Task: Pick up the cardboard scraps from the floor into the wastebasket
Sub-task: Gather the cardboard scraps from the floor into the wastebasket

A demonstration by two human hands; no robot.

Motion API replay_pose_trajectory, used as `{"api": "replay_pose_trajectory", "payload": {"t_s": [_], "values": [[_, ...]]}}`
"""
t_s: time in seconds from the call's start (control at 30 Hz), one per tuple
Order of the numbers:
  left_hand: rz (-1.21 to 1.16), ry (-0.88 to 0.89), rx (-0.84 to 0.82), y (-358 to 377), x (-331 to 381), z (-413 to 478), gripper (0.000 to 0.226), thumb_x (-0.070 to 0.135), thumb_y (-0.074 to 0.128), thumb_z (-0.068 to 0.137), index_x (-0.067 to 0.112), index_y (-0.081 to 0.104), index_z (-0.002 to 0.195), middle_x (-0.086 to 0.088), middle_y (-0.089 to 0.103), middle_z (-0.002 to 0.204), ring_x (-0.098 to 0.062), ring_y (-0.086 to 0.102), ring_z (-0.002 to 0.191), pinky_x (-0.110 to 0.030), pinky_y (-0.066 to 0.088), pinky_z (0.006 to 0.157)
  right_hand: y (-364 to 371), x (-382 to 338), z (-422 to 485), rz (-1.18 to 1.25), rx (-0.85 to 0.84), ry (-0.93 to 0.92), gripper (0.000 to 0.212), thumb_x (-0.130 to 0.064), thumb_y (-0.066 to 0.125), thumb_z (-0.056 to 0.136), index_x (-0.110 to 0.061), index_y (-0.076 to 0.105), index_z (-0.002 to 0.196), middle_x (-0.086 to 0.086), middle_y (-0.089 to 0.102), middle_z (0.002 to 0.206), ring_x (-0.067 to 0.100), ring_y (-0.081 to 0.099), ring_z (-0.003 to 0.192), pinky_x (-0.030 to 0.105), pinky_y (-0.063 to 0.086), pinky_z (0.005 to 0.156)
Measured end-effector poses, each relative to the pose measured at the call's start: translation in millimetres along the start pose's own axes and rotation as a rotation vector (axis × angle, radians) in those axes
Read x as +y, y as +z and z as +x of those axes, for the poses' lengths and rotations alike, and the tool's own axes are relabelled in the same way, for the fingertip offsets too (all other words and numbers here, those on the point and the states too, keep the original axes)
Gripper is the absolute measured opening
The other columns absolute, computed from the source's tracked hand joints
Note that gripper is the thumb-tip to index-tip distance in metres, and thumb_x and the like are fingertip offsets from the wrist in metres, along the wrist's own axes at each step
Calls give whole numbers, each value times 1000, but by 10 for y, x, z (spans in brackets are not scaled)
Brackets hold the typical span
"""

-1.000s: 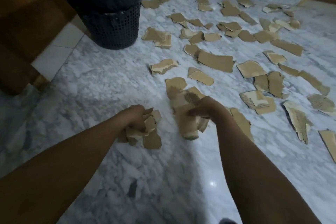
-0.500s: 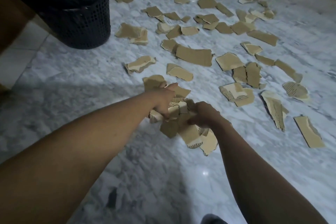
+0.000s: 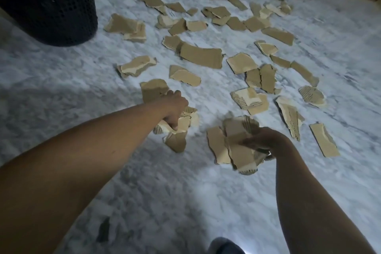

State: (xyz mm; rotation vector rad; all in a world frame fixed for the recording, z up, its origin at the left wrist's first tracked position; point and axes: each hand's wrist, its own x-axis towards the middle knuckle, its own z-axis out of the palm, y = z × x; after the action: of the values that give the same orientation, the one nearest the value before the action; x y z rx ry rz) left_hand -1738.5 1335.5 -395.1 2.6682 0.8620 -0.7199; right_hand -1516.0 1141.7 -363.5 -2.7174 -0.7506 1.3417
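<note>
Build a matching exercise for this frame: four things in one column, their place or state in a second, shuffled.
Things:
1. left hand
2. right hand
3. wastebasket
4. floor

Places or states:
A. black, perforated, at top left
B. grey-white marble, strewn with scraps
C. grips a bundle of scraps at lower right
D. clutches scraps and reaches to another scrap at centre

Pairs: 1-D, 2-C, 3-A, 4-B

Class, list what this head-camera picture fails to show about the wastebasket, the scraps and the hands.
- Black mesh plastic wastebasket: rim and contents cut off by the top edge.
- Torn brown cardboard scraps in the right hand: motion-blurred, count unclear.
- Left hand: fingers hidden behind its own back and scraps.
</note>
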Motion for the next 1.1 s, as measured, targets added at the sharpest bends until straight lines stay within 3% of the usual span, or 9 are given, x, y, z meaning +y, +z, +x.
{"api": "replay_pose_trajectory", "payload": {"t_s": [0.17,0.3,0.37,0.5,0.6,0.77,0.93,1.0,1.1], "values": [[-83,-36,74,95,-28,-29,75,45,85,68,19,48,127,-7,53,121,-32,43,118,-40,42,85,395,-292,77,261,62,-153,27,-13,76,83,-5,68,107,15,71,102,21,69,80,29,58,62],[-183,-44,91,185,-160,-150,93,48,86,66,16,40,140,-8,32,148,-31,40,131,-42,42,103,531,-536,84,297,88,-257,29,-10,75,81,-7,67,109,13,70,101,27,70,84,35,61,63],[-189,-41,87,222,-231,-215,98,52,85,65,14,38,143,-10,37,146,-29,40,131,-39,37,107,513,-600,69,279,96,-288,29,-9,75,81,-8,67,109,13,70,101,27,69,83,37,62,66],[-167,-93,135,283,-260,-325,86,55,83,65,16,45,132,-12,47,131,-31,48,118,-34,42,87,517,-649,36,298,94,-285,23,-10,72,84,-12,65,106,11,69,94,23,66,69,30,56,51],[-241,-115,177,345,-256,-369,80,47,85,66,16,46,129,-11,44,129,-31,52,113,-36,47,86,593,-623,35,347,30,-230,20,-10,70,85,-14,64,103,14,70,93,26,67,67,36,58,56],[-361,-168,204,406,-277,-482,80,41,87,67,14,44,129,-8,40,125,-31,55,107,-41,50,86,644,-538,9,563,-59,-241,26,-4,72,85,-12,64,108,13,71,95,24,71,66,28,54,47],[-552,-257,249,531,-347,-554,97,42,90,63,15,38,140,-9,36,140,-29,49,124,-38,45,99,489,-514,-14,737,-118,-290,31,-8,73,86,-12,64,115,19,72,110,40,71,93,54,60,76],[-605,-276,251,549,-365,-583,104,41,90,64,15,31,146,-12,33,145,-29,44,130,-36,42,103,378,-524,-48,802,-108,-307,27,-12,70,88,-8,64,114,20,72,109,40,71,93,58,57,83],[-656,-331,232,576,-390,-608,107,41,89,66,15,28,149,-14,33,144,-32,47,128,-35,42,101,220,-551,-56,819,-106,-328,41,-20,76,85,-2,64,120,21,73,109,40,71,97,61,54,90]]}}
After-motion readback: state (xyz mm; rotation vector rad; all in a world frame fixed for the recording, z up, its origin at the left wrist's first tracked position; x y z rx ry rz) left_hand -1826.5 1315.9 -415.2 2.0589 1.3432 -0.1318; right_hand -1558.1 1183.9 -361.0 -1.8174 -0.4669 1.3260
